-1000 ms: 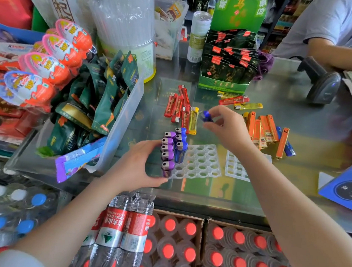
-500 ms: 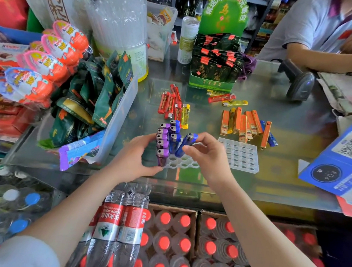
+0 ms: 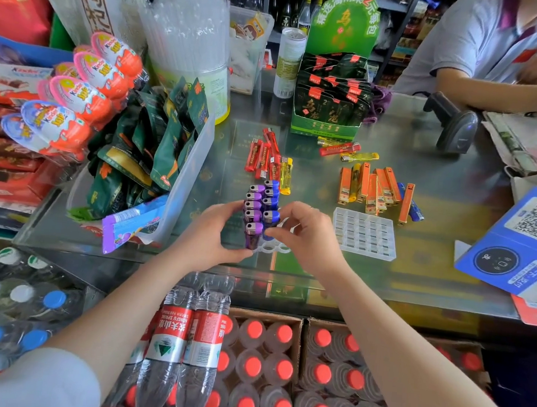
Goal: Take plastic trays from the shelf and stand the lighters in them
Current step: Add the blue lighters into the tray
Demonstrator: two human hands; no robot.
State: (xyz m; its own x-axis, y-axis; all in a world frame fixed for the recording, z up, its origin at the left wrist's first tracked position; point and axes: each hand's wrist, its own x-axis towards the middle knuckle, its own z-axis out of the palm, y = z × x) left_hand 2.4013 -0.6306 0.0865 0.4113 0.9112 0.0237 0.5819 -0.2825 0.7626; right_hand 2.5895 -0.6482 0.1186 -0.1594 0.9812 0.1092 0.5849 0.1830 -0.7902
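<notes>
Now the blue lighter, tilted half a second ago, stands upright in the tray on the tabletop. Right hand pinches it; left hand grips the tray's left end.

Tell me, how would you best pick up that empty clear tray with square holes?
Grip the square-holed tray by its two long side walls, coming from above. It lies flat on the glass counter with its sides free; the orange lighters lie just behind it.
</notes>
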